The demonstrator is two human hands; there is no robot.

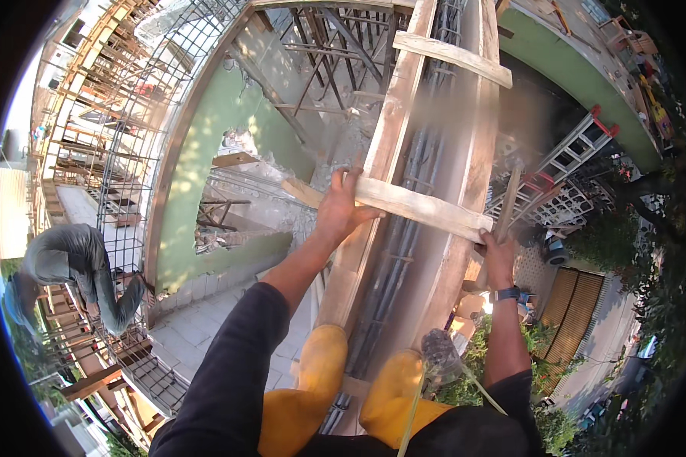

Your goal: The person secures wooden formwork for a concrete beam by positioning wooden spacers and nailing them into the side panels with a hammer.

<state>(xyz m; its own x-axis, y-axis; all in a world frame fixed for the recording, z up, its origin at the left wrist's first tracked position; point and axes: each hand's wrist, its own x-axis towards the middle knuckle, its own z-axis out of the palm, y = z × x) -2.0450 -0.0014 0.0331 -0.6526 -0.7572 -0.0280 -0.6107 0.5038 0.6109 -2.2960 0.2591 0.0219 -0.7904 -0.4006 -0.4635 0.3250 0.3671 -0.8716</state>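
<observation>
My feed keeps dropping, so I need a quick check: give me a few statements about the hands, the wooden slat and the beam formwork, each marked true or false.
1. The left hand rests on the wooden slat that lies across the beam formwork. True.
2. The right hand is empty. False: it grips a wooden-handled tool at the slat's right end.
3. The person wears yellow boots. True.
4. The slat runs lengthwise along the formwork. False: it lies crosswise, from one side board to the other.
5. Another person bends over by the rebar mesh on the left. True.
6. The right wrist is bare. False: it carries a dark wristwatch.
</observation>
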